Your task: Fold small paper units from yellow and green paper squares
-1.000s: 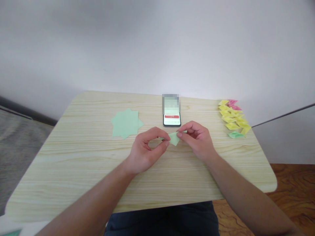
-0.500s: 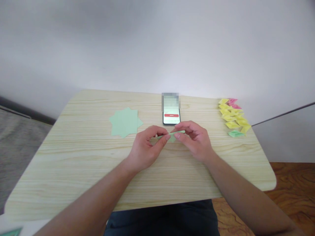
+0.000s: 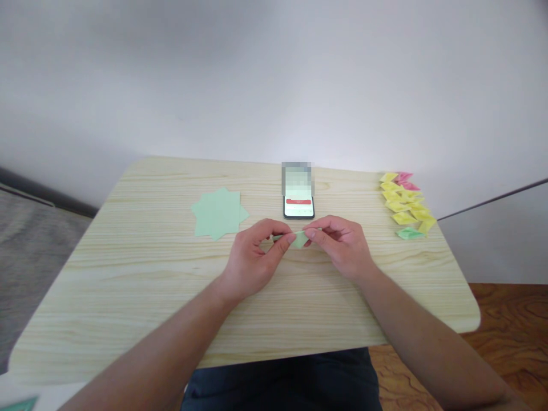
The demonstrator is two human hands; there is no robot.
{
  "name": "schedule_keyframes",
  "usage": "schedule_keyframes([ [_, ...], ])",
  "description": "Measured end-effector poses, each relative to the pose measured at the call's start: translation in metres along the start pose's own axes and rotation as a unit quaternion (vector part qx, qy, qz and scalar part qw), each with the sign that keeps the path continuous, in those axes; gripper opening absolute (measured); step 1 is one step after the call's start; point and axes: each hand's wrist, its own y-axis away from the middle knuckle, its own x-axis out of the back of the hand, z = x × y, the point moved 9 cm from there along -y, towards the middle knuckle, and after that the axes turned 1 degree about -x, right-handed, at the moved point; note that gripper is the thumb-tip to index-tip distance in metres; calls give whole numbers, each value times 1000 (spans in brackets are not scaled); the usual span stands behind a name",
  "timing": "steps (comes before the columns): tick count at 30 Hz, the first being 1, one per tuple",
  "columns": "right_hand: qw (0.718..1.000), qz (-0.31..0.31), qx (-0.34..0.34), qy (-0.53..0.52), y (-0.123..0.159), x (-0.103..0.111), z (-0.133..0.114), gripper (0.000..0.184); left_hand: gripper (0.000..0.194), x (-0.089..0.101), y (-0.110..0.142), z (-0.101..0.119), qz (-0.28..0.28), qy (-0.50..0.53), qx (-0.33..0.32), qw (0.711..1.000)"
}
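Note:
Between my two hands is a small folded piece of green paper (image 3: 300,238), held just above the table in front of the phone. My left hand (image 3: 259,254) pinches its left part between thumb and index finger. On the other side, my right hand (image 3: 338,242) grips the upper right edge with thumb and fingertips. A pointed flap of the paper hangs down between the thumbs. My fingers cover much of the paper, so its full shape is hidden.
A fanned stack of green paper sheets (image 3: 218,214) lies to the left. The phone (image 3: 298,208) with a lit screen lies at the back middle. Several folded yellow paper pieces (image 3: 405,217), plus pink ones (image 3: 405,178) and a green one (image 3: 410,233), sit at the right on the wooden table (image 3: 141,257).
My right hand's fingers have come down slightly onto the paper's edge. The paper has tilted, showing more of its flap below. My left hand has stayed nearly in place.

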Motion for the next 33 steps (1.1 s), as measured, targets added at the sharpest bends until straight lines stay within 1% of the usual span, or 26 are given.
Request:
schedule_keyframes([
  [7,1000,-12,-6,-12,-2,-1,2,19,6,2,1,-4,4,9,7,1000],
  [12,999,-7,7,47,-3,2,1,18,9,2,1,-7,5,-2,25,1000],
  [15,998,4,22,65,-2,5,-3,18,12,4,1,-11,14,13,49,999],
  [20,1000,17,16,18,-4,8,-3,20,17,4,0,-19,14,62,82,995],
  [24,1000,11,-1,-7,-5,6,2,20,20,3,0,-16,3,44,80,996],
  [29,999,-1,2,46,-2,3,6,19,22,-3,-1,-6,-35,28,61,997],
  [33,997,4,14,78,-1,4,4,18,23,-5,-2,-3,-42,29,56,997],
])
